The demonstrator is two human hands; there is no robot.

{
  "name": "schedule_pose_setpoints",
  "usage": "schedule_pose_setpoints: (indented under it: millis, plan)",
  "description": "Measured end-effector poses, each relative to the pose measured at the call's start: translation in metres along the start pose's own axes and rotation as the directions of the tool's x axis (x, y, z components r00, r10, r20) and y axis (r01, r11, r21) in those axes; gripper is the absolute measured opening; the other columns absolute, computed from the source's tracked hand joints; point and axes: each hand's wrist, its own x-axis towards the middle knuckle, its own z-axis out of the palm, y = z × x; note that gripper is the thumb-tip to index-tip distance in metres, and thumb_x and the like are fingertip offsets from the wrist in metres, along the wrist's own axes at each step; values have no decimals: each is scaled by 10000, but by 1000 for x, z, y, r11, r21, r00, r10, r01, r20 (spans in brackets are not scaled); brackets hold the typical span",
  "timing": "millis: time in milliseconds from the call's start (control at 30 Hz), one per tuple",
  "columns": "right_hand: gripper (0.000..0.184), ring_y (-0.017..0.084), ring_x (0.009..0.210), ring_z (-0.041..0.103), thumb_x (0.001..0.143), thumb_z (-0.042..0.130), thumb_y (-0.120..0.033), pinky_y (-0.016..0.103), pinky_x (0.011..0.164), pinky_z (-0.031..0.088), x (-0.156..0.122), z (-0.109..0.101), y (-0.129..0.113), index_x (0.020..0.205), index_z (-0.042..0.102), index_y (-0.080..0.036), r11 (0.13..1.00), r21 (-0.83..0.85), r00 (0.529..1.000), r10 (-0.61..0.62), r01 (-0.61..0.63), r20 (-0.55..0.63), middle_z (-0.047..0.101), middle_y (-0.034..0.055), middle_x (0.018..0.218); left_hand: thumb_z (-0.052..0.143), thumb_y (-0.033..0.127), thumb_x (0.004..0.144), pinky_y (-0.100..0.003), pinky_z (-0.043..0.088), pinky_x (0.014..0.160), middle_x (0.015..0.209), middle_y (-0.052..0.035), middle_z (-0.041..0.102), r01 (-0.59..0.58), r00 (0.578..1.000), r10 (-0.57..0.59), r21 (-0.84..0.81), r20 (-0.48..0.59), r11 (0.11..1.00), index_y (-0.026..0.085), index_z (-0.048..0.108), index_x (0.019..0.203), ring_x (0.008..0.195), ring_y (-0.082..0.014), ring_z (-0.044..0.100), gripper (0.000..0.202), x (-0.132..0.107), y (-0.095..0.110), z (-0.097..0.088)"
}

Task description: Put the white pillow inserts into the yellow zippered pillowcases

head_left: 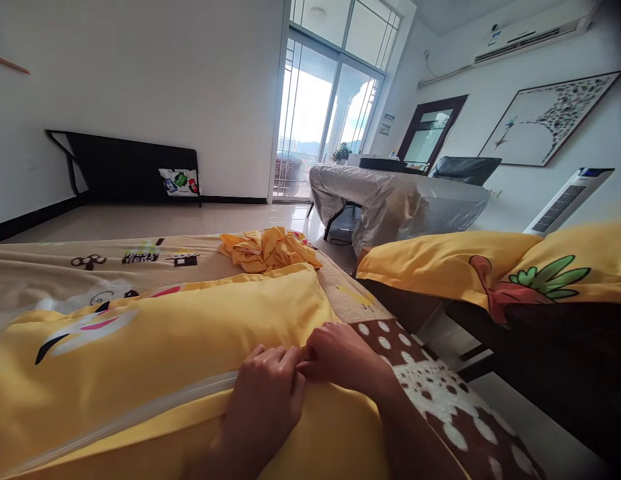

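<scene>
A plump yellow pillowcase with a cartoon print lies across the bed in front of me. A whitish strip runs along its near side, between two folds of yellow cloth. My left hand is closed on the edge of this cloth, at the strip's right end. Touching it on the right, my right hand pinches the same edge near the pillowcase's right corner. The fingertips of both hands are partly hidden, so the exact bit of fabric between them does not show. Just beyond the pillowcase lies a crumpled yellow cloth.
A patterned blanket covers the bed. To the right, another yellow cushion with a carrot print rests on a dark piece of furniture. Farther back stand a plastic-covered table, a tower fan and a folded black frame against the wall.
</scene>
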Motion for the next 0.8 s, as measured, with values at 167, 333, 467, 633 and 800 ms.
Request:
schedule_pose_setpoints:
  millis: [167,333,467,633,800]
  plan:
    - [324,126,575,547,819,528,-372,275,487,169,4,0,-3,631,670,-150,999,-43,999,3,-2,37,674,91,664,363,157,868,-318,374,660,865,-14,645,125,991,-123,-42,57,991,220,595,844,771,-197,596,242,2,-2,2]
    - [395,97,528,480,766,584,-506,258,473,176,4,1,0,649,673,-139,999,-19,995,-44,46,90,653,65,639,333,164,898,-304,366,652,930,-20,653,157,982,-158,14,103,987,227,602,875,808,-196,612,277,3,-4,4]
    - [396,83,492,416,765,565,-494,252,466,182,8,5,1,657,679,-131,998,0,992,-61,61,107,640,57,622,349,182,911,-294,346,632,867,-11,647,155,978,-159,43,136,987,227,590,860,775,-191,605,251,3,-2,3]
    - [231,96,500,436,743,542,-311,250,475,192,10,10,4,675,699,-155,992,7,987,-127,127,102,668,64,658,373,204,922,-286,331,630,804,1,616,138,977,-148,73,153,988,220,568,799,760,-179,581,231,4,1,0]
    - [213,108,580,502,754,508,-236,243,518,224,1,-2,12,648,680,-169,990,68,991,-128,126,30,674,52,670,401,235,925,-284,333,607,848,-7,606,104,975,-131,151,178,983,222,583,837,789,-189,582,203,6,-2,3]
